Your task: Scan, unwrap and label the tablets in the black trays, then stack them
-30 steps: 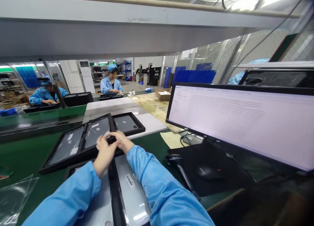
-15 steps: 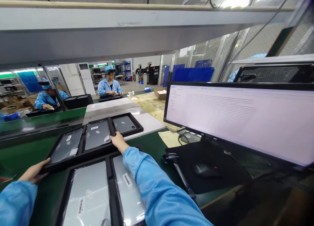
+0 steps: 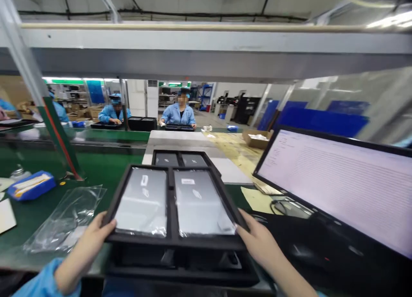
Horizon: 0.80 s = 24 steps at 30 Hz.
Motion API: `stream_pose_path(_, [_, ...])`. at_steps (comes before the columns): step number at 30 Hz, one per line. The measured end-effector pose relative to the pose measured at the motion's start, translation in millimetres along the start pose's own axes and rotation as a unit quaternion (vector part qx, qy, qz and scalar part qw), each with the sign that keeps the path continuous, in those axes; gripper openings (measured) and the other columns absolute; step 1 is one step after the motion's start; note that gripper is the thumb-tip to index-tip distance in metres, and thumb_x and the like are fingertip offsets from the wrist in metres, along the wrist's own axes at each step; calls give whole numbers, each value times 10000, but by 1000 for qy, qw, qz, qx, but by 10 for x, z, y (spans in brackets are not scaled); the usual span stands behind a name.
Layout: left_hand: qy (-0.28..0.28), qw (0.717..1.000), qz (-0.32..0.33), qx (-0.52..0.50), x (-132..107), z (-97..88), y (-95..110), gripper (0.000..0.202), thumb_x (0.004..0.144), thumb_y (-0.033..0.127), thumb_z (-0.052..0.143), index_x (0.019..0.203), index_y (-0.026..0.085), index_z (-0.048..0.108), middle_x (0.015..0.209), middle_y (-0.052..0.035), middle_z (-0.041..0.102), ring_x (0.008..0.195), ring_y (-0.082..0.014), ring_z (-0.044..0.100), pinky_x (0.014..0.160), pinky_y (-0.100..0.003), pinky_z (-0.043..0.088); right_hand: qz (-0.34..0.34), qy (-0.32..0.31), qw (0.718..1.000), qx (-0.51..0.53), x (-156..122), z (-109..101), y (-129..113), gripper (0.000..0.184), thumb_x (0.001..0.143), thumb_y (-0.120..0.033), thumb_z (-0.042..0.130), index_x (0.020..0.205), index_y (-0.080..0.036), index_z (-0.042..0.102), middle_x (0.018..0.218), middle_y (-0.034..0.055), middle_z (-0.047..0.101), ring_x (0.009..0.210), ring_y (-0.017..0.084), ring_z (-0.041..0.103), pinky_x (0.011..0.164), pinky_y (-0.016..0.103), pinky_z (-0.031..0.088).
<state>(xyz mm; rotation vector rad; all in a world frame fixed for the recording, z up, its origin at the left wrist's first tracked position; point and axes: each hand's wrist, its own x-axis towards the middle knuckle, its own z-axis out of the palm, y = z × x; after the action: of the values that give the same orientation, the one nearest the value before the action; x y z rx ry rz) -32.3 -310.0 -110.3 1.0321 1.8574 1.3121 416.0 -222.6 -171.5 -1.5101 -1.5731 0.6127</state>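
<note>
I hold a black two-slot tray (image 3: 171,241) lifted in front of me. Two grey tablets in clear film lie in it, one on the left (image 3: 143,201) and one on the right (image 3: 201,202). My left hand (image 3: 88,241) grips the tray's near left corner. Gripping the near right corner is my right hand (image 3: 260,243). Under the raised tray sits another black tray (image 3: 180,267), mostly hidden. A further black tray (image 3: 182,153) with two tablets lies beyond, on the white board.
A wide monitor (image 3: 337,181) stands at the right above a dark mat with a mouse. Clear plastic bags (image 3: 64,217) and a blue box (image 3: 30,185) lie on the green bench at left. Two people in blue coats work at the far benches.
Both hands took the far tray by its corners and raised it toward me over the near tray. My head has turned left.
</note>
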Motion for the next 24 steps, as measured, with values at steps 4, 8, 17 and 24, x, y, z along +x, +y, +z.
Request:
stream_pose_path(4, [-54,997,-33,-33,-381,132,-496,643,606,535,680,1121,152,647,1211,-157,709,1153,-364,660,1009,-421,538,62,-19,996,-68,-446,-37,499,526,739,-391,557,1198,-207,739,1140,111,777,1118,331,719,965,416,564])
stream_pose_path(8, [-43,996,-34,-73,-431,217,-708,673,663,508,664,1222,136,614,1302,-162,670,1229,-338,627,1089,-407,487,69,17,992,-105,-518,81,400,534,743,-316,545,1218,-157,731,1138,135,774,1109,328,721,959,423,560])
stream_pose_path(17, [-8,1000,17,-17,-300,345,-753,599,857,530,555,1269,108,658,1346,-171,649,1304,-339,577,1152,-448,422,85,86,992,-46,-487,179,397,457,781,-328,560,1163,-167,752,1132,129,779,1085,308,725,959,435,560])
stream_pose_path(24, [25,997,37,-64,-330,224,-787,509,927,511,481,1238,133,618,1435,-180,582,1399,-303,502,1221,-453,344,-21,223,975,-1,-738,188,209,517,916,-515,454,1138,-135,725,1200,193,738,1161,336,679,1033,524,517])
